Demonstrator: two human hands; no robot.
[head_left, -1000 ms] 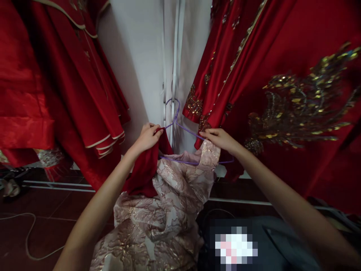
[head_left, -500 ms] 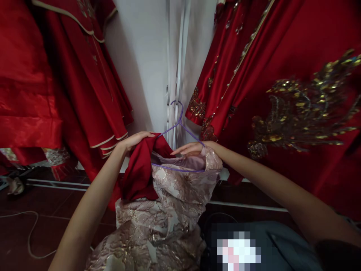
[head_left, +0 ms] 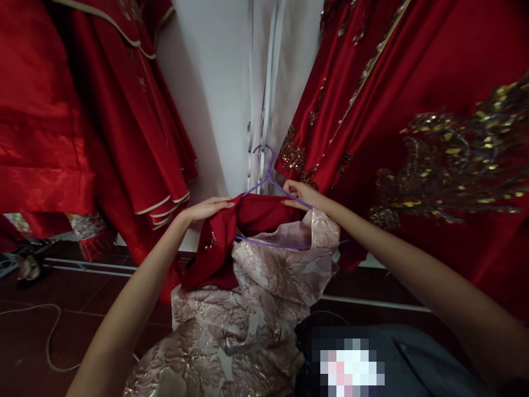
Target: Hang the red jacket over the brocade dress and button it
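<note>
A pale pink dress with gold brocade (head_left: 252, 298) hangs from a thin purple wire hanger (head_left: 268, 182) in front of me. A dark red cloth (head_left: 225, 242) lies over the hanger's top and drapes down the dress's left side. My left hand (head_left: 204, 209) lies on the cloth's left end, fingers closed over it. My right hand (head_left: 300, 194) pinches the cloth's right end at the hanger's right shoulder. The hanger's hook stands against a white wall rail (head_left: 264, 99).
Red satin garments with cream trim (head_left: 103, 121) hang at the left. A red garment with gold sequin embroidery (head_left: 433, 138) hangs close at the right. White wall (head_left: 210, 105) lies between them. A white cable (head_left: 49, 331) lies on the dark red floor.
The red cloth has been pulled rightward across the hanger's top. My right hand moved from the pink neckline up to the hanger's right shoulder. The hanger rose slightly.
</note>
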